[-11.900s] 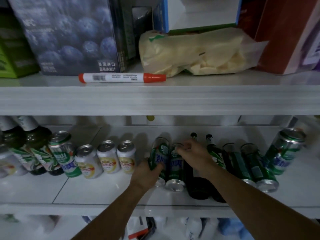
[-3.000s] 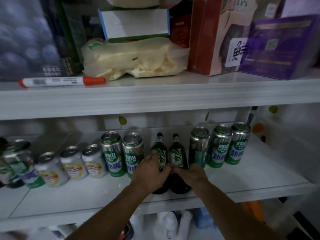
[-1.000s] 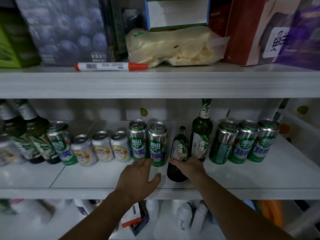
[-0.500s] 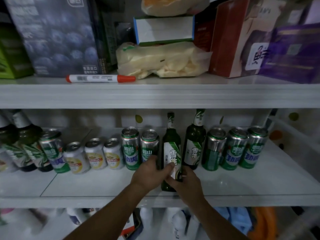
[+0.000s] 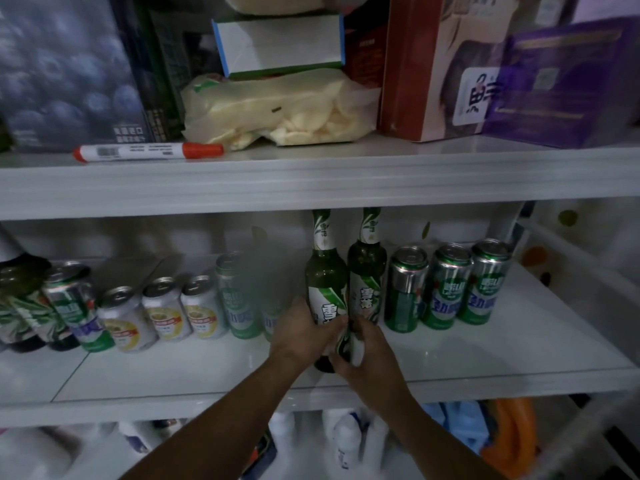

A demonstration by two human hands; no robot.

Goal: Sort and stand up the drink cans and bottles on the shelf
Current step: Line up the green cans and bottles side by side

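The task is judged nearly done, since everything seen on the shelf point(image 5: 485, 355) is upright. Toward the right edge three right cans point(image 5: 448, 285) are lined up side by side. Just left of them a second bottle point(image 5: 367, 268) is stood toward the back. Left of the middle two middle cans point(image 5: 235, 296) are set together, the nearer one blurred and partly hidden. Next come three short cans point(image 5: 166, 310) in a row, then a left can point(image 5: 74, 303). Dark bottles point(image 5: 20, 303) are seen at the left edge, apparently upright, though blurred.

One bottle point(image 5: 325, 289) is in hand, upright, at the middle of the shelf. It is touching or just in front of the second bottle, and its base is nearer the front edge than the rest of the row. Whether the base is resting on the shelf cannot be told. What seems left is for it to be pushed back into line and released. The left can and the dark bottles might also be regrouped with their kind.

Both forearms are reached up over the front edge. The left hand point(image 5: 304, 330) is laid against the bottle's left side, with fingers curled round the label. The right hand point(image 5: 367, 351) is wrapped round the lower body from the right, close to the base. The bottle is thus gripped by both hands.
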